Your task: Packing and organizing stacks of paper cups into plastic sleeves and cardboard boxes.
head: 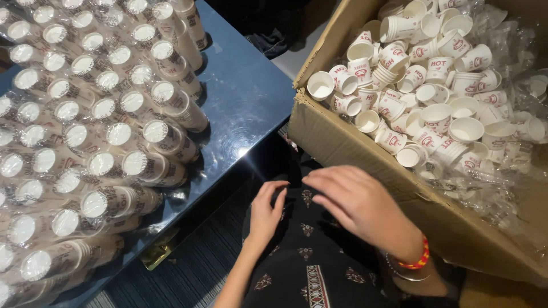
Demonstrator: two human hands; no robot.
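Note:
My left hand (267,210) rests over my lap on the black patterned cloth (311,259), fingers slightly curled and holding nothing. Close beside it, my right hand (357,201) hovers palm down with fingers spread, also holding nothing; a red beaded band and a bangle circle its wrist. Just right of my hands a large cardboard box (342,142) is full of loose small white paper cups (436,117) with red print, mixed with clear plastic wrap. On the left, wrapped stacks of the same cups (114,137) lie packed side by side on a dark blue table (245,97).
The box's near wall stands right behind my right hand. The table's shiny edge runs diagonally at my left, with a brass fitting (155,255) below it. Dark ribbed flooring (188,268) shows between the table and my lap. Crumpled plastic sleeves (502,188) fill the box's right side.

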